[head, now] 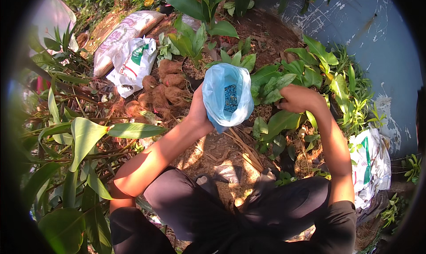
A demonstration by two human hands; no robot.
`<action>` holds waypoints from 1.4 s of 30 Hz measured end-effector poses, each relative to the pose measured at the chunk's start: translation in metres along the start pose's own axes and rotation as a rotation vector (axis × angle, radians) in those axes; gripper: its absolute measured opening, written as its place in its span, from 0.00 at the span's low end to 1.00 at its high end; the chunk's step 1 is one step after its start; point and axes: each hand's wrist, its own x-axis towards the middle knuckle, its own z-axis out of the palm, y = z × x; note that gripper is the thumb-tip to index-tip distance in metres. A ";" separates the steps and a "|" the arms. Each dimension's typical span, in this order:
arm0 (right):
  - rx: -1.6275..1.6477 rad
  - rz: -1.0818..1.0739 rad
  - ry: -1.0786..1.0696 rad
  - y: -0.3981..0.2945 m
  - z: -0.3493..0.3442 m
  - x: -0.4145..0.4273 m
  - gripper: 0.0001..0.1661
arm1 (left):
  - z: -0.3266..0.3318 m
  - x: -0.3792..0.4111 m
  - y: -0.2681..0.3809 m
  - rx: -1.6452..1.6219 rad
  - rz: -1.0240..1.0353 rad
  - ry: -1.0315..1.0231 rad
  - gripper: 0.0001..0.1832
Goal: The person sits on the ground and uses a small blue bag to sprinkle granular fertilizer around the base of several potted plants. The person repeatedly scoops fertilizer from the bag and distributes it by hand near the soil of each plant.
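Note:
My left hand [200,110] holds a light blue plastic bag [214,91] by its left side, its mouth facing up. Inside lie many small blue granules [230,98], probably fertilizer. To the right of the bag, my right hand [296,98] is among the leaves of potted plants, its fingers curled downward. A pale speckled leaf [279,85] meets or overlaps its fingertips. Whether anything is pinched in those fingers is hidden. Just behind the bag, a leafy plant [191,42] grows from a dark pot.
Brown fibre balls, apparently coconut husk [169,84], are heaped left of the bag. Beyond them lie a white plastic sack [134,64] and a larger filled sack [124,31]. Another white sack [371,164] stands at right, near a scratched blue-grey wall [372,54]. Broad-leaved plants [83,137] crowd the left.

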 end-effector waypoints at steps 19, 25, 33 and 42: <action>0.166 -0.643 0.577 -0.106 -0.041 -0.019 0.10 | -0.010 0.009 -0.016 0.077 -0.116 0.127 0.23; 0.119 -0.595 0.548 -0.113 -0.040 -0.006 0.12 | -0.009 0.007 -0.012 0.039 -0.148 0.193 0.25; 0.087 -0.556 0.585 -0.119 -0.039 0.006 0.12 | -0.012 0.008 -0.010 0.007 -0.126 0.200 0.28; 0.124 -0.639 0.650 -0.114 -0.036 0.012 0.10 | -0.010 0.004 -0.002 -0.049 -0.127 0.171 0.26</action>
